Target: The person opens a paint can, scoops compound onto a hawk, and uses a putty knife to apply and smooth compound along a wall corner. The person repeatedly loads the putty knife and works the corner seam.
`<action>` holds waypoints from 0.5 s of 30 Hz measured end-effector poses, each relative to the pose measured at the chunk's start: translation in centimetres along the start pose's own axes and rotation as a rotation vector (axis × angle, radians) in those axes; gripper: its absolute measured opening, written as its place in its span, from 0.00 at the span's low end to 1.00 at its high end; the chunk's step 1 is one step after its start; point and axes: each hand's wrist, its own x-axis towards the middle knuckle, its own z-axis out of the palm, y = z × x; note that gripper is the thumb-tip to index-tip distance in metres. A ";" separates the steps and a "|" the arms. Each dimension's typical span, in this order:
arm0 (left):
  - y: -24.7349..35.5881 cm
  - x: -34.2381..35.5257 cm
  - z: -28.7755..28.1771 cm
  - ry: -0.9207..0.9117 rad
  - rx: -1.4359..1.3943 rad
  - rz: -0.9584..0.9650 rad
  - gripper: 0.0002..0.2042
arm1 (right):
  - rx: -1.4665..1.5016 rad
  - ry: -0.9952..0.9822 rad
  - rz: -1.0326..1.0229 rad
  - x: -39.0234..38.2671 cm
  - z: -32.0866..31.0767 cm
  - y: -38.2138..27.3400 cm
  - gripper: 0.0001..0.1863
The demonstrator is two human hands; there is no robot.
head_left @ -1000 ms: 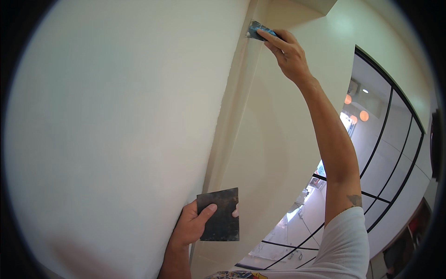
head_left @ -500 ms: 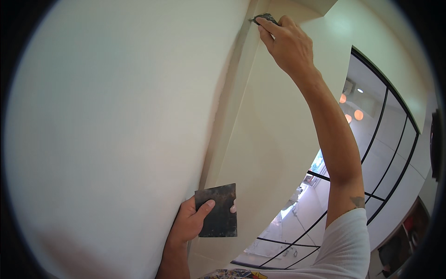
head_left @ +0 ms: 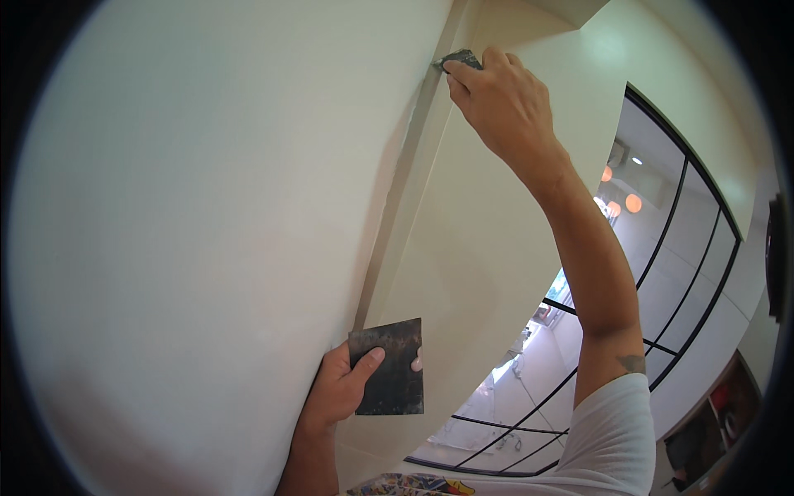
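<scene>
High up, my right hand (head_left: 509, 99) grips a small dark putty knife (head_left: 460, 60) between thumb and fingers. Its edge touches the narrow strip (head_left: 397, 190) in the corner where the white wall surface (head_left: 207, 207) meets the cream wall (head_left: 480, 223). Lower down, my left hand (head_left: 337, 384) is closed on a dark, stained rectangular plate (head_left: 390, 380), thumb across its face. A dab of pale paste (head_left: 416, 364) sits on the plate's right edge. The fingers behind the plate are hidden.
On the right is a black-framed glass partition (head_left: 653, 273), with round orange lamps (head_left: 633, 203) showing in it. A boxed ledge (head_left: 571, 10) juts out at the top. Shelving with dark and red items (head_left: 703, 430) stands at the lower right.
My right hand has moved down and slightly left along the corner with the putty knife. My left hand holds the plate in nearly the same place, slightly higher.
</scene>
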 end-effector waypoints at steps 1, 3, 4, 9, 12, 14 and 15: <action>0.0 0.0 0.0 0.017 0.033 -0.008 0.14 | -0.004 -0.017 0.002 -0.2 -0.1 -0.3 0.11; -0.1 0.1 0.0 0.020 0.057 0.003 0.14 | 0.015 -0.015 -0.005 -0.6 -0.3 -0.9 0.07; -0.1 0.1 0.0 0.017 0.048 0.010 0.14 | 0.026 -0.016 -0.010 -0.8 -0.4 -1.2 0.06; -0.2 0.1 0.0 0.007 -0.027 0.020 0.14 | -0.011 -0.102 0.001 -1.8 -0.9 -2.3 0.08; -0.3 0.2 -0.1 -0.021 -0.002 0.058 0.14 | -0.032 -0.161 -0.001 -2.4 -1.4 -2.9 0.10; -0.4 0.3 -0.1 -0.002 -0.008 0.024 0.14 | -0.025 -0.181 -0.010 -2.8 -1.8 -3.4 0.10; -0.5 0.3 -0.1 0.005 -0.020 -0.002 0.14 | -0.019 -0.186 -0.015 -3.0 -1.9 -3.7 0.10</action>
